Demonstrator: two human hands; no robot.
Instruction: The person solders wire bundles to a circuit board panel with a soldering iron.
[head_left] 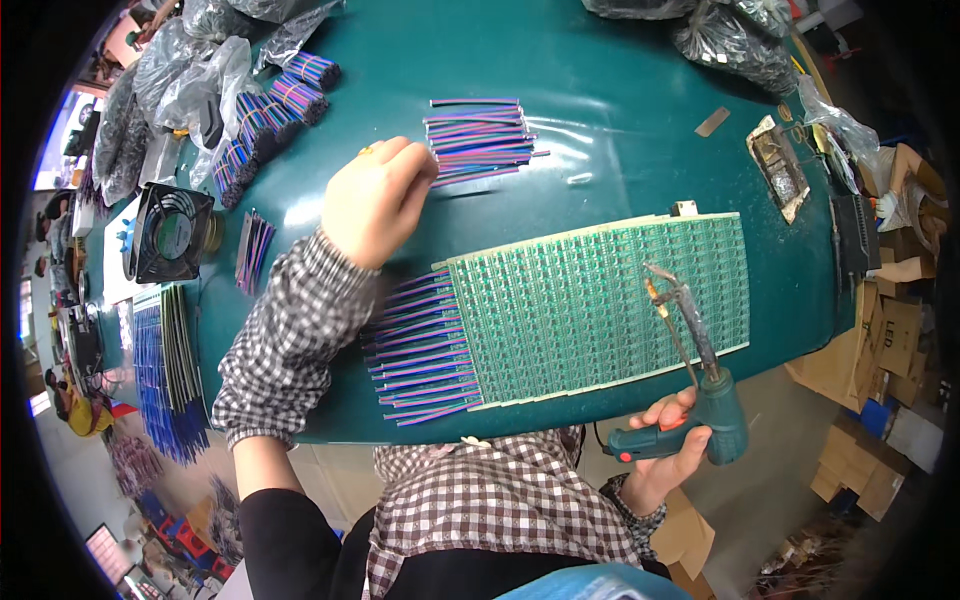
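My left hand (375,200) is closed, its fingertips at the left ends of a loose pile of short multicoloured wires (480,140). Whether a wire is pinched there is hidden by the fingers. In my right hand (655,480) is a dark green soldering gun (728,420), gripped by its handle. The gun's bent metal tip and brass feed tube rise above a wide panel of green circuit boards (560,310). Along the panel's left edge, a row of purple, blue and black wires (425,350) sticks out toward my left sleeve.
A black fan (170,235) stands at the left, near a small wire bunch (255,250) and wired board strips (165,370). Tied wire bundles (268,112) and plastic bags (185,80) lie far left. A stained metal tray (778,170) sits at the right; another person's arm (905,270) shows beyond.
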